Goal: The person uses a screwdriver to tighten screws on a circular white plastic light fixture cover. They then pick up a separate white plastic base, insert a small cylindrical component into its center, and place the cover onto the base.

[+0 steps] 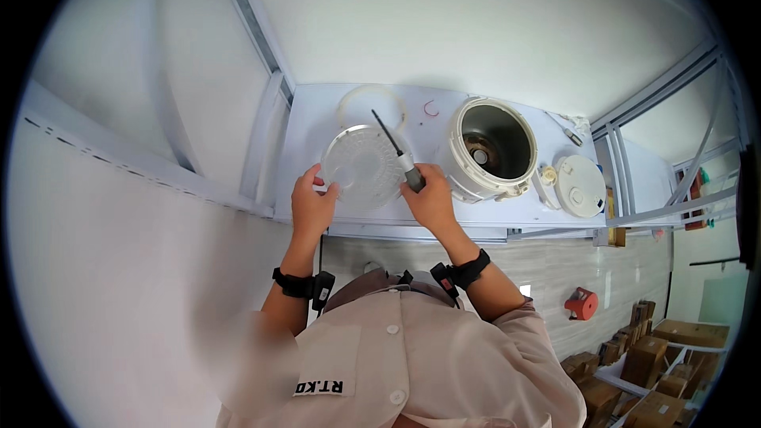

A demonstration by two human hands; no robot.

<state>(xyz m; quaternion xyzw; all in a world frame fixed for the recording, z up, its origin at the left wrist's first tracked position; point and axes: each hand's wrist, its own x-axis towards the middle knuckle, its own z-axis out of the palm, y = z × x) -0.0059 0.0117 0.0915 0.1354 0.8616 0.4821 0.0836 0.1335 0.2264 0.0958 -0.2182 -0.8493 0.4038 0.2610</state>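
Observation:
My left hand (314, 196) pinches the left edge of a round, translucent lid-like disc (357, 170) with a shiny rim. The disc is tilted over the near left part of the white table. In my right hand (431, 196) is a screwdriver (409, 168), its grey handle in the closed fingers and its dark shaft pointing up and to the left across the disc's right side. Whether the right fingers also touch the disc, I cannot tell. Behind the disc lies a thin cream ring (371, 89). To the right stands an open rice cooker body (458, 160) with a dark inside.
Past the cooker lie a round white cover (581, 187), a small white part (546, 194) and another hand tool (572, 138). A thin red wire (430, 111) rests behind. Metal frame posts (273, 111) border the table. A red stool (581, 303) and cardboard boxes (644, 361) stand at lower right.

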